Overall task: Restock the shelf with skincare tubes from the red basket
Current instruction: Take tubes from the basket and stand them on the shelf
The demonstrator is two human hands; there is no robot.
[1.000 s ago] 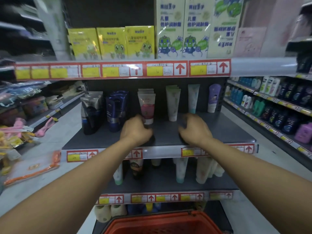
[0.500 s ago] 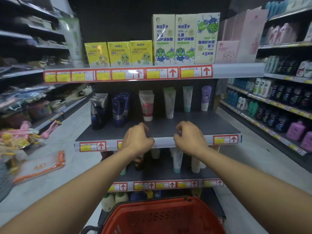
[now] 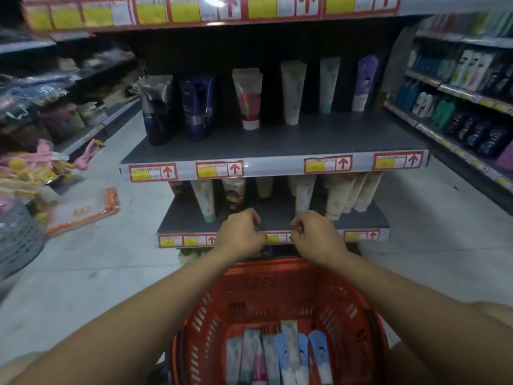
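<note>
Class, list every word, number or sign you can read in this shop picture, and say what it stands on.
Red upward arrows: printed on the price tags along the shelf edges.
Price tag numbers and words: too blurred to read.
Print on the shelf tubes: unreadable.
Print on the tubes in the red basket: unreadable.

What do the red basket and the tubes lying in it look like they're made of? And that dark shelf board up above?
The red basket looks like moulded plastic: uniform colour, rows of slots in its walls, slight sheen. The tubes look like soft plastic with printed, smooth surfaces and flat crimped ends, though blur hides detail. The dark shelf board appears matte, probably painted metal or laminate; the view cannot settle which.
</note>
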